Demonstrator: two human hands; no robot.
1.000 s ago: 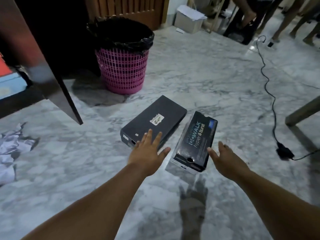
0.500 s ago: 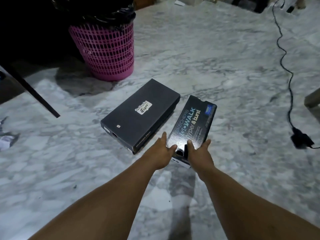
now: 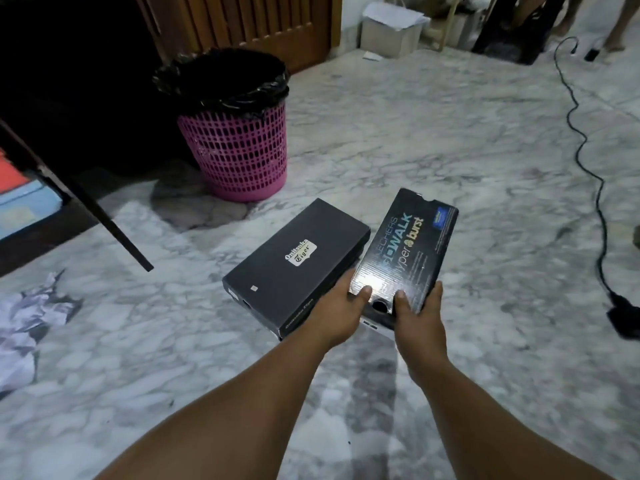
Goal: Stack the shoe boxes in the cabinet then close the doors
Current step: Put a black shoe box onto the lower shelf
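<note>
left hand [image 3: 341,308] and right hand [image 3: 417,315] reaching forward side by side, each gripping a near corner of the glossy skechers box [image 3: 403,252], thumbs on the lid, fingers curled underneath. raised off the marble floor [image 3: 450,150] now, far end tipped up, after lying flat half a second ago. just left of it, flat on the floor, the matte black box [image 3: 294,266]. two shoe boxes counted, two hands, one pink bin [image 3: 237,154] behind, one black cable [image 3: 585,147] at far right.
</note>
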